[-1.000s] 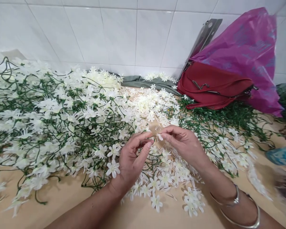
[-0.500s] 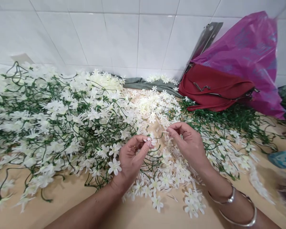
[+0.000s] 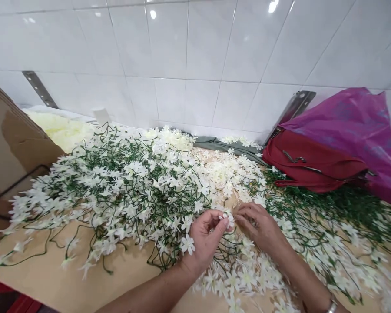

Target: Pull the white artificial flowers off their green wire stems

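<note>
My left hand (image 3: 207,239) pinches a small white artificial flower (image 3: 227,218) between thumb and forefinger. Just to its right, my right hand (image 3: 259,226) has its fingertips drawn together low over the loose petals and white stamens; whatever they grip, if anything, is too small to make out. To the left lies a large heap of finished-looking white flowers on green stems (image 3: 133,187). Loose white blossoms (image 3: 244,278) lie below my hands, and more loose blossoms (image 3: 224,169) are piled behind them.
Green stems (image 3: 339,204) spread at the right, beside a red handbag (image 3: 316,161) and a purple plastic bag (image 3: 352,117). A cardboard box (image 3: 19,156) stands at the left. Dark green cloth (image 3: 211,143) lies along the tiled wall (image 3: 169,48). The tan tabletop (image 3: 68,278) shows in front.
The view has tilted up and swung left, bringing the cardboard box into sight. My right hand has lowered towards the loose pieces, while my left hand keeps its pinch on the flower.
</note>
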